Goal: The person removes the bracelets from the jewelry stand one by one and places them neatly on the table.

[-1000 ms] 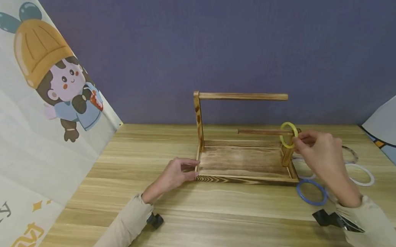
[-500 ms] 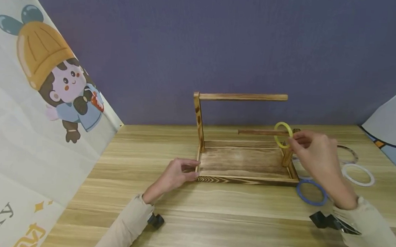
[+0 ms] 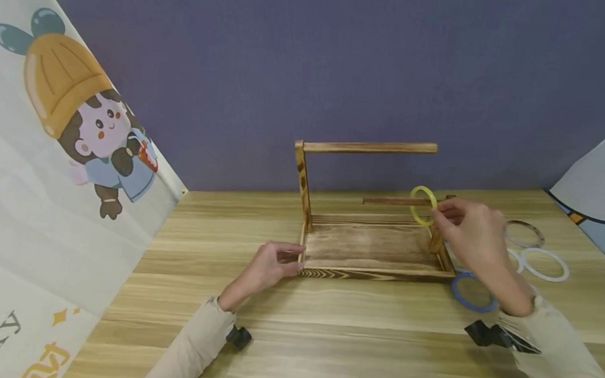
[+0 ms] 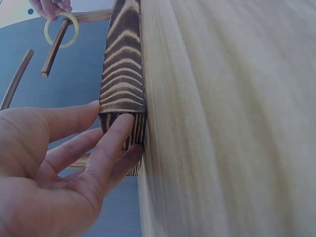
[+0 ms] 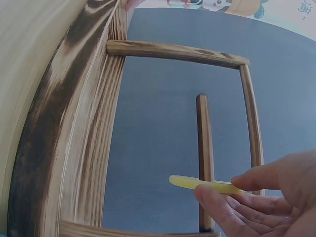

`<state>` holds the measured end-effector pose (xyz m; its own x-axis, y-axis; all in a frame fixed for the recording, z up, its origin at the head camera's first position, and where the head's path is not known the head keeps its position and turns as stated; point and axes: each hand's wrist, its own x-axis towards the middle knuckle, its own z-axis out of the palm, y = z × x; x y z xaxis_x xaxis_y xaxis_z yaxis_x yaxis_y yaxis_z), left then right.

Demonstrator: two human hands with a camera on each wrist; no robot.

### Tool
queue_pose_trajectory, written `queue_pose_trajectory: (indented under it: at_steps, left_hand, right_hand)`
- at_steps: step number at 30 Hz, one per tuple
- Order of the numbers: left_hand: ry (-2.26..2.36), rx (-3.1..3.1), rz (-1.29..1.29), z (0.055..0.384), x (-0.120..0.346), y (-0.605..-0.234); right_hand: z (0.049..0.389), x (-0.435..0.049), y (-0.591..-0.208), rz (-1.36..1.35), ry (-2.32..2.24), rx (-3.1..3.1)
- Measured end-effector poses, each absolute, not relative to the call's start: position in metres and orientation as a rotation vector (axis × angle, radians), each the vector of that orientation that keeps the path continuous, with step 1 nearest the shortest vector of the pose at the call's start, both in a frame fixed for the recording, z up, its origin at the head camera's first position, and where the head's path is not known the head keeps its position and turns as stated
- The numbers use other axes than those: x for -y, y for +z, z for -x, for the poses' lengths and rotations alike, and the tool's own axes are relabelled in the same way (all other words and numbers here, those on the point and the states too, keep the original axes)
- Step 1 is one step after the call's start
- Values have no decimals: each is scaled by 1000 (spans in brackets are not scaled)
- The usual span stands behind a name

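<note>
My right hand pinches a yellow bangle between thumb and fingers. The bangle hangs around the lower rod of a wooden bangle stand, nearer the post than the rod's free left tip. In the right wrist view the yellow bangle appears edge-on, crossing the rod. My left hand rests at the stand's front left corner. In the left wrist view its fairly straight fingers press the end of the base, and the thumb touches the corner edge. The stand's upper rod carries nothing.
Right of the stand lie a blue bangle, a white bangle and a mottled brown bangle, with others partly hidden by the right arm. A dark blue wall rises behind the wooden table.
My right hand has moved left, sliding the yellow bangle along the lower rod away from the post toward the free tip. The left hand and the stand have stayed practically in place.
</note>
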<state>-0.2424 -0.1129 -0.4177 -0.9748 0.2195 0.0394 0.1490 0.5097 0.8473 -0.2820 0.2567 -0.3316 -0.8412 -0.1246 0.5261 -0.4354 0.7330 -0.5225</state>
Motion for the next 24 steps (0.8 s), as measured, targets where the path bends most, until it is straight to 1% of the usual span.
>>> queue_pose_trajectory:
  at_steps: [17, 24]
  left_hand:
    - [1494, -2653, -316, 242, 113, -418]
    - [1505, -2641, -304, 242, 113, -418]
  right_hand:
    - [286, -225, -328, -556, 994, 2420]
    - [290, -210, -327, -566, 968, 2406]
